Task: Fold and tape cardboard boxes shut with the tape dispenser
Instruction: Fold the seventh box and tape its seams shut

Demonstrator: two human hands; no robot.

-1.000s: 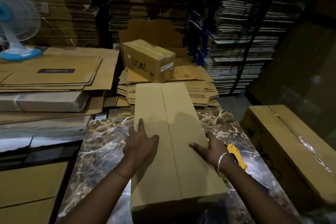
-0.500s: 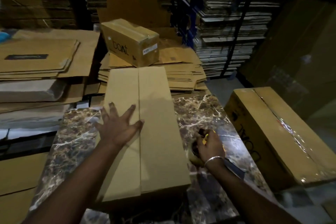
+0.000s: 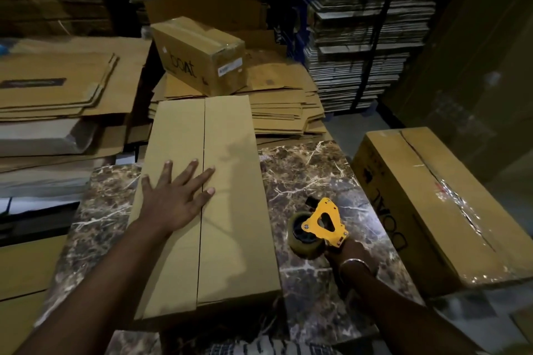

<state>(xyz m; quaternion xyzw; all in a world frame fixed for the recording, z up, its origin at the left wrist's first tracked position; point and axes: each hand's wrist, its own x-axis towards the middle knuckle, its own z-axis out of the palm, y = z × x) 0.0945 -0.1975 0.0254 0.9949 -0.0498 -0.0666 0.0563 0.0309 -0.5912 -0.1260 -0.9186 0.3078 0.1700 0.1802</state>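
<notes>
Lay lengthwise on the marbled desk [image 3: 311, 170]: cardboard box [image 3: 230, 210], 2 flaps closed, seam untaped. Pressed flat, fingers spread: left hand [image 3: 176, 196] beside the seam. Curled around the yellow tape dispenser [image 3: 320, 228] handle: right hand [image 3: 343, 253], just right of the box.

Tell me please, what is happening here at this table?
A person is closing a cardboard box on the marble table. The left hand presses flat on the folded flaps beside the untaped seam. The right hand holds the yellow tape dispenser beside the box. Two taped boxes sit nearby.
</notes>
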